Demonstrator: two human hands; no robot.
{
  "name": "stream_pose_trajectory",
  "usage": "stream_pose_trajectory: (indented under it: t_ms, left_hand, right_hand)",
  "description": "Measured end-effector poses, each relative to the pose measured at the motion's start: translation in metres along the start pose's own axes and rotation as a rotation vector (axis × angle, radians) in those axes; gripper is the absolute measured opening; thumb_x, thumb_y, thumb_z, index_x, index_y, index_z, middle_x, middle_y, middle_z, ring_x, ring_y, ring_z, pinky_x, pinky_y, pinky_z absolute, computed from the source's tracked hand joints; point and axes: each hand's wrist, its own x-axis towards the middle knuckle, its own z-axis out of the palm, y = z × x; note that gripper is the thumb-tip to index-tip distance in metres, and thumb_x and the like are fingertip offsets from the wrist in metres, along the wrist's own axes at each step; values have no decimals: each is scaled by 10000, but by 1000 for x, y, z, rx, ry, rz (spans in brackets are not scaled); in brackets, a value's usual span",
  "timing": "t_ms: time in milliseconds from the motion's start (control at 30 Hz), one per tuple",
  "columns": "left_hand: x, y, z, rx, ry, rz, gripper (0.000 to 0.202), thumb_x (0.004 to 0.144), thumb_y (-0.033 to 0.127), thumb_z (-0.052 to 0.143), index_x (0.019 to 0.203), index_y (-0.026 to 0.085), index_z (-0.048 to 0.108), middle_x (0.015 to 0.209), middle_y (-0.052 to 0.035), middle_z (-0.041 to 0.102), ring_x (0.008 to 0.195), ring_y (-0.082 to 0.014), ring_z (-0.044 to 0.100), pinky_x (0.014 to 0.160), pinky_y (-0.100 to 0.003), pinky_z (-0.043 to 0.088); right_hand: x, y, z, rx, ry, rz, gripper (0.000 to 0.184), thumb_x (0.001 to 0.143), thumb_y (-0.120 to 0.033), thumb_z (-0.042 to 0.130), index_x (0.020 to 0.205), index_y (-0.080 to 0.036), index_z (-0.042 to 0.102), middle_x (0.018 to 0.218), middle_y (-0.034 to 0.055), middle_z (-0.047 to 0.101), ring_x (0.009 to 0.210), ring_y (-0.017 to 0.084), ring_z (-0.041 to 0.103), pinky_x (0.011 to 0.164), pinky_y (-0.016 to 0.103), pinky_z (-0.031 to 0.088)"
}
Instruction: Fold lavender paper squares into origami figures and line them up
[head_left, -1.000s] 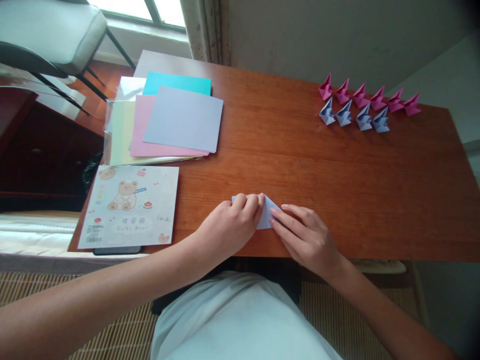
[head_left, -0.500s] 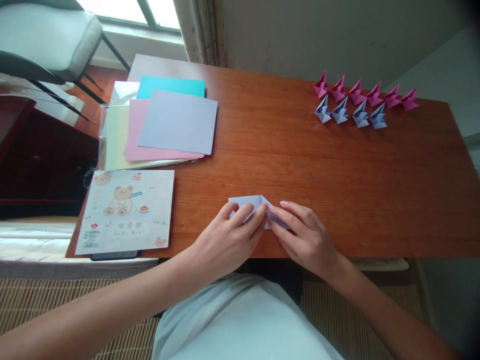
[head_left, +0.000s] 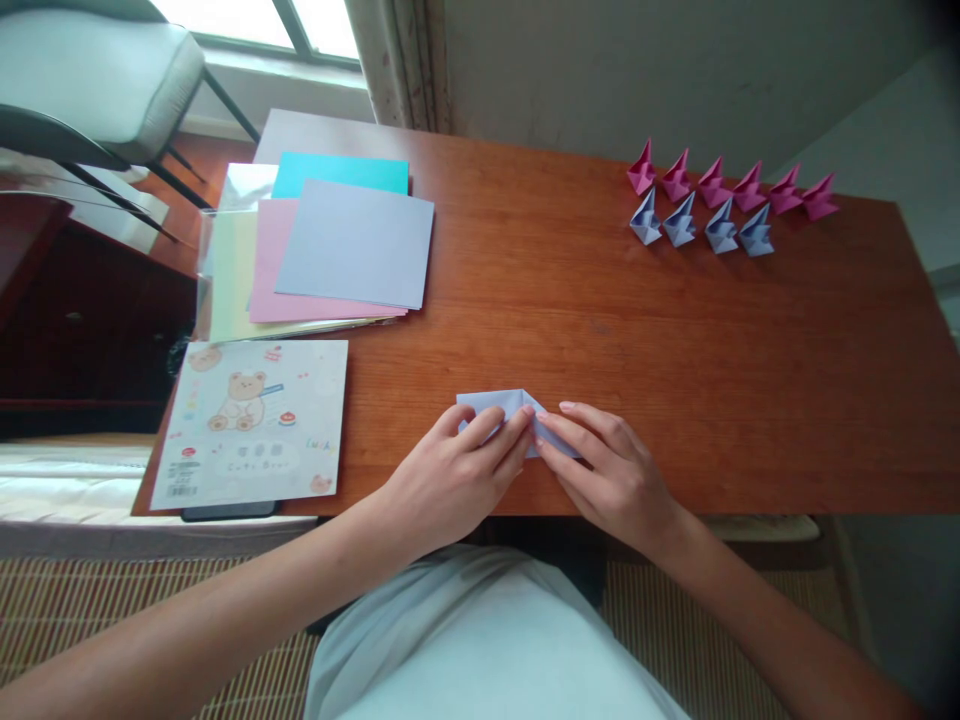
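Observation:
A small folded lavender paper lies near the front edge of the wooden table. My left hand rests on its left part with the fingers curled, fingertips pressing the paper down. My right hand presses the right part with index and middle fingers laid flat and close together. The fingertips of both hands meet over the paper's middle, and most of the sheet is hidden under them.
A stack of coloured paper sheets lies at the back left, with a bear-printed pack cover in front of it. Several pink folded figures and several lavender ones stand in two rows at the back right. A chair stands beyond the left end.
My left hand slid back from the paper's top edge, so more of the lavender paper shows above the fingers. The view shifted slightly; in the last half second almost nothing moved.

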Motion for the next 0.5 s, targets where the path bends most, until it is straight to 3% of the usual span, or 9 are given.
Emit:
stream_pose_trajectory:
  t_ms: [233,500]
  left_hand:
    - [1,0,6,19,88,61,379,1020,214,492,1353,73,604,1454,-116,597,1305,-268,519,1071,-417,414]
    - [-2,-1,7,5,51,55,389,1011,252,524,1364,108,600,1508,-106,545,1361,-256,492,1095,-412,408]
  right_hand:
    - [2,-1,-2,0,11,-10,242,891,-77,672,1115,-138,741,1218,121,738,1224,297,597,1001,448,561]
    - [2,1,-2,9,-10,-15,257,889,-77,670,1132,-130,734,1243,128,726,1233,300,588,1014,453,554]
